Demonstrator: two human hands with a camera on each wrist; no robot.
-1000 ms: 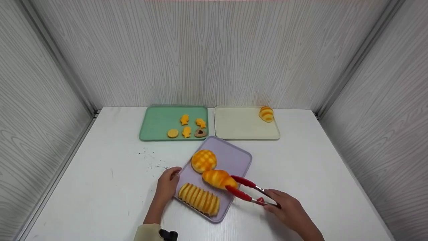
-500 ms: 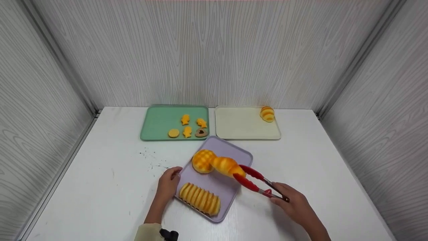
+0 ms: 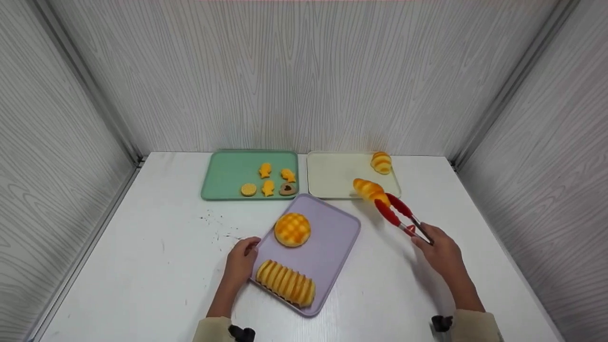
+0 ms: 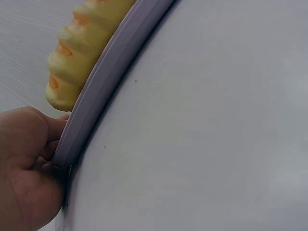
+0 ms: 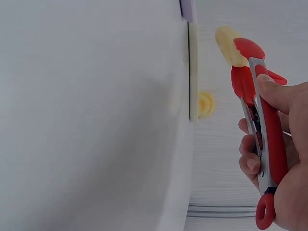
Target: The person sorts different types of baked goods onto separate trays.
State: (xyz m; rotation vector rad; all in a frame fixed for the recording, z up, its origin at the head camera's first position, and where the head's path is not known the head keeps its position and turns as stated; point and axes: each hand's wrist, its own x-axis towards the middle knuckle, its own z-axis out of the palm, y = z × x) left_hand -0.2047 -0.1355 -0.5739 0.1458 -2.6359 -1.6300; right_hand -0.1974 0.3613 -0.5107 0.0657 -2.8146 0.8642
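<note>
My right hand [image 3: 441, 249] grips a pair of red-tipped metal tongs [image 5: 273, 144]. Pinched between the tong tips is a long golden croissant-like bread [image 3: 370, 191], held in the air at the front right edge of the cream tray [image 3: 332, 175]. My left hand [image 3: 241, 261] holds the left rim of a purple tray [image 3: 327, 237], which lies turned at an angle. On that tray are a round bun with a grid pattern [image 3: 292, 230] and a ridged, sliced-looking loaf [image 3: 286, 283]. In the left wrist view, the thumb and fingers meet the tray's edge beside the loaf [image 4: 79, 53].
A green tray [image 3: 230, 171] at the back left carries several fish-shaped pieces, a round yellow biscuit [image 3: 248, 190] and a brown cookie [image 3: 287, 189]. One striped bread roll [image 3: 381, 163] sits in the cream tray's back right corner. Grained panels [image 3: 304, 76] enclose the white table.
My right hand has lifted the bread with the tongs off the purple tray and carried it back and right to the cream tray's edge. The left hand stays at the purple rim.
</note>
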